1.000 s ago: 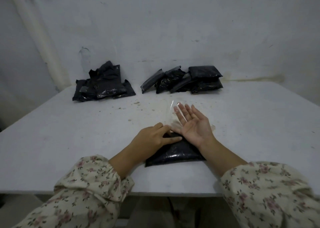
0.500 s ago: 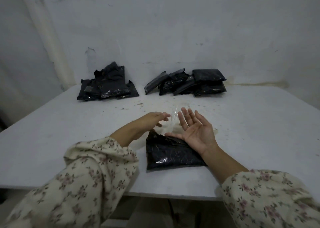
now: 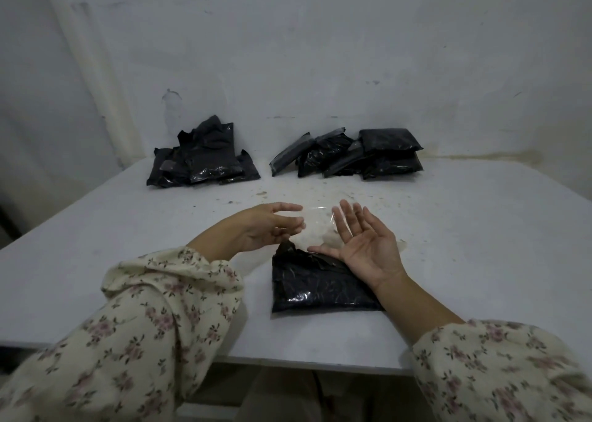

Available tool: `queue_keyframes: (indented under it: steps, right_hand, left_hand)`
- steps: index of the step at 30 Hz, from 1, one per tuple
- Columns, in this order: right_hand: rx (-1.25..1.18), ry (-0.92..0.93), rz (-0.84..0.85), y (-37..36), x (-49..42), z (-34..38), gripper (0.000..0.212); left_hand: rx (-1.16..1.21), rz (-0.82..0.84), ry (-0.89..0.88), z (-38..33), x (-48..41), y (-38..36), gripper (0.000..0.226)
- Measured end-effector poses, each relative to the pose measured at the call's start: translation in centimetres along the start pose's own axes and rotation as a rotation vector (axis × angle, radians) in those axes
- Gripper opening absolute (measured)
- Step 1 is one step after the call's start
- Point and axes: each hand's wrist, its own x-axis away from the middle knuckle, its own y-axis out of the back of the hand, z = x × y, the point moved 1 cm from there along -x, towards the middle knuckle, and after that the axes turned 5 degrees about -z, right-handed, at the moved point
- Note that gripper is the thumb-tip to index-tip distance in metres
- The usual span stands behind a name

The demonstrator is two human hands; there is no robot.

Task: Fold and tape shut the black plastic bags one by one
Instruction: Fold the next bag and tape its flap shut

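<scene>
A filled black plastic bag (image 3: 320, 288) lies flat on the white table (image 3: 128, 229) in front of me, its top flap crumpled and standing loose at the far end. My right hand (image 3: 365, 245) is palm up over the bag's far right corner, fingers straight. A strip of clear tape (image 3: 315, 221) hangs at its fingertips and reaches left. My left hand (image 3: 272, 226) hovers above the table just left of the tape, fingers stretched toward it. Whether they touch the tape I cannot tell.
Two heaps of black bags sit at the back by the wall: a loose crumpled heap (image 3: 203, 160) on the left and a stack of flatter packets (image 3: 352, 155) on the right. Crumbs and stains dot the table's middle. The table's front edge runs just below the bag.
My left hand has lifted off the bag and moved forward toward the tape. The bag's flap has sprung up. My right hand has stayed palm up.
</scene>
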Motion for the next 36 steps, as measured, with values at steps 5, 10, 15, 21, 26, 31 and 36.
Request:
queue_keyframes:
  steps: [5,10,15,21,26,31,36]
  right_hand:
    - [0.057,0.011,-0.069,-0.5,0.3,0.0,0.007]
    - [0.156,0.033,-0.161,-1.0,0.3,-0.3,0.006]
    - [0.377,0.128,-0.297,-1.8,0.2,-0.5,0.003]
    - [0.612,0.301,-0.361,-2.3,1.3,-1.0,0.007]
    - [0.666,0.43,-0.427,-2.3,1.9,-1.8,0.009]
    - [0.794,0.482,-0.478,-2.2,1.9,-2.1,0.014]
    - [0.866,0.449,-0.46,-2.0,2.8,-1.5,0.02]
  left_hand:
    - [0.105,-0.044,0.05,-0.5,1.7,0.6,0.042]
    - [0.142,-0.053,0.117,0.6,2.8,0.8,0.052]
    - [0.204,-0.036,0.213,2.3,3.1,1.1,0.04]
    - [0.165,0.015,0.247,3.3,3.9,1.4,0.032]
    - [0.1,0.067,0.242,3.0,4.5,0.9,0.029]
    - [0.021,0.078,0.244,3.5,4.4,0.5,0.02]
    - [0.057,0.065,0.231,4.6,4.1,0.4,0.022]
